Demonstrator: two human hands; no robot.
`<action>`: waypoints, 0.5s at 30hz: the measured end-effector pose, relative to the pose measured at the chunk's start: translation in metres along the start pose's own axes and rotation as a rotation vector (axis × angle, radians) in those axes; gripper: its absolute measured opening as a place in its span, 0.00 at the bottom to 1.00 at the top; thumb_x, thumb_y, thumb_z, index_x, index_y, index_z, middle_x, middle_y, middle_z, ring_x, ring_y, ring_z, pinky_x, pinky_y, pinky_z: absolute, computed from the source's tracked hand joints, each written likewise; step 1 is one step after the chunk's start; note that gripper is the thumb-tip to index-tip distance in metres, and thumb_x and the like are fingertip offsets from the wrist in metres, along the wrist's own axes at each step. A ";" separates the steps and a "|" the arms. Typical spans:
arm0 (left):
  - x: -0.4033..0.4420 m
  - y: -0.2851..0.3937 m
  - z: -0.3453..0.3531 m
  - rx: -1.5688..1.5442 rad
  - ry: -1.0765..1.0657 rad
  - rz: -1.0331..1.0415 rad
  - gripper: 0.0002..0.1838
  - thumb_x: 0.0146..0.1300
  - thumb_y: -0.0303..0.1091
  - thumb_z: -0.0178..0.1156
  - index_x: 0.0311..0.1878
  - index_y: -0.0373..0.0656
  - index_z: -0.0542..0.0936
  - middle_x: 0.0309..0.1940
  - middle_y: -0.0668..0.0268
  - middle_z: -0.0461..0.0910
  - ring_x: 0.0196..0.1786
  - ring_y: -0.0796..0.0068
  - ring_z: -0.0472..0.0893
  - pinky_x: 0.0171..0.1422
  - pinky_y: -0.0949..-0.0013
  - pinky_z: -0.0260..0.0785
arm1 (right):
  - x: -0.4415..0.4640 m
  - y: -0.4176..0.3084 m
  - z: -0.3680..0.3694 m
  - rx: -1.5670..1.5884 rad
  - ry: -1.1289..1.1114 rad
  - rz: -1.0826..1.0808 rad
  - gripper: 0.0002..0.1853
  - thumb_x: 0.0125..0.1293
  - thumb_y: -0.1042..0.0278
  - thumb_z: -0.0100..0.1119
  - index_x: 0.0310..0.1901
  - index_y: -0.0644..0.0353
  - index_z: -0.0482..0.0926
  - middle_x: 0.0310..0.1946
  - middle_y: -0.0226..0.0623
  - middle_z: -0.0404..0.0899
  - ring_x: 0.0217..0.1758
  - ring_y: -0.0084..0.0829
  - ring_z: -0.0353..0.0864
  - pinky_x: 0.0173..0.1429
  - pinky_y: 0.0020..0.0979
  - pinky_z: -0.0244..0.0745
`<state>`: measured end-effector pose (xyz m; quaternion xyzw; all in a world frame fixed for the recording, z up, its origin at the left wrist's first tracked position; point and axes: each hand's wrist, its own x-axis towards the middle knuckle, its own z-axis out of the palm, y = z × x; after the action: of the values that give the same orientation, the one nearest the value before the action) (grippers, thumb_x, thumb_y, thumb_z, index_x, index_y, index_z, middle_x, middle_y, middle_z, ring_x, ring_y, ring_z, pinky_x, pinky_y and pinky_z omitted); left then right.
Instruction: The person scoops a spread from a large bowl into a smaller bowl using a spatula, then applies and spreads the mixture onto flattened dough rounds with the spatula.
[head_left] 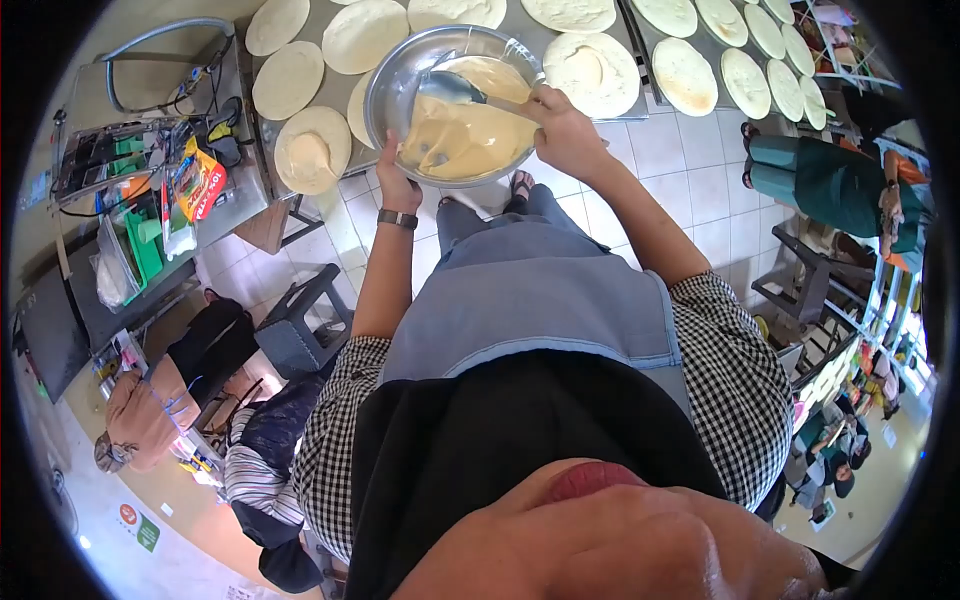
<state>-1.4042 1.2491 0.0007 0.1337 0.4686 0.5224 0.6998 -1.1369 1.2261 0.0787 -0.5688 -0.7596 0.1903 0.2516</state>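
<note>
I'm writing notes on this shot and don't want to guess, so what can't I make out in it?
All in the head view:
- Left hand: fingertips hidden by the metal bowl.
- Spatula: end of its handle hidden by the right hand.
- Pale round left of the bowl: partly covered by the bowl.
- Topmost rounds: cut off by the picture's edge.
- Green sign: small print too tiny to read.

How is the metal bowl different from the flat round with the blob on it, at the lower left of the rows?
The metal bowl is shiny and deep; the flat round is pale and dull. The bowl looks wider than the round. The bowl holds plenty of cream, while the round bears just one blob. Both are roughly circular, and their creamy stuff looks alike in colour.
</note>
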 end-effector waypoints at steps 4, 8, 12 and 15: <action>0.004 0.002 -0.008 -0.036 -0.012 0.005 0.26 0.70 0.47 0.53 0.60 0.35 0.69 0.54 0.57 0.77 0.55 0.64 0.78 0.60 0.61 0.71 | 0.008 -0.012 -0.003 -0.220 -0.055 -0.095 0.17 0.47 0.77 0.58 0.42 0.60 0.80 0.44 0.40 0.72 0.53 0.43 0.71 0.55 0.42 0.69; 0.001 0.013 -0.009 -0.039 -0.002 0.033 0.28 0.69 0.48 0.53 0.61 0.34 0.67 0.56 0.56 0.75 0.57 0.61 0.77 0.62 0.59 0.70 | 0.001 -0.043 -0.012 -0.143 0.025 -0.328 0.18 0.47 0.74 0.59 0.44 0.59 0.80 0.45 0.40 0.73 0.53 0.42 0.71 0.56 0.42 0.66; 0.002 0.022 -0.016 -0.063 0.017 0.031 0.29 0.69 0.48 0.53 0.62 0.32 0.67 0.57 0.54 0.75 0.58 0.59 0.76 0.63 0.58 0.70 | -0.034 -0.047 -0.021 -0.040 0.197 -0.351 0.19 0.48 0.75 0.65 0.45 0.57 0.79 0.44 0.39 0.74 0.50 0.40 0.72 0.53 0.40 0.66; 0.003 0.026 -0.020 -0.041 0.021 0.079 0.29 0.70 0.48 0.52 0.62 0.33 0.66 0.57 0.54 0.74 0.58 0.59 0.76 0.63 0.58 0.69 | -0.045 -0.024 -0.028 -0.127 0.541 0.004 0.22 0.49 0.71 0.71 0.48 0.57 0.77 0.43 0.38 0.75 0.47 0.37 0.74 0.48 0.35 0.68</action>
<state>-1.4360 1.2565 0.0059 0.1322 0.4592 0.5606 0.6763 -1.1285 1.1760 0.1071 -0.6152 -0.6740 -0.0159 0.4086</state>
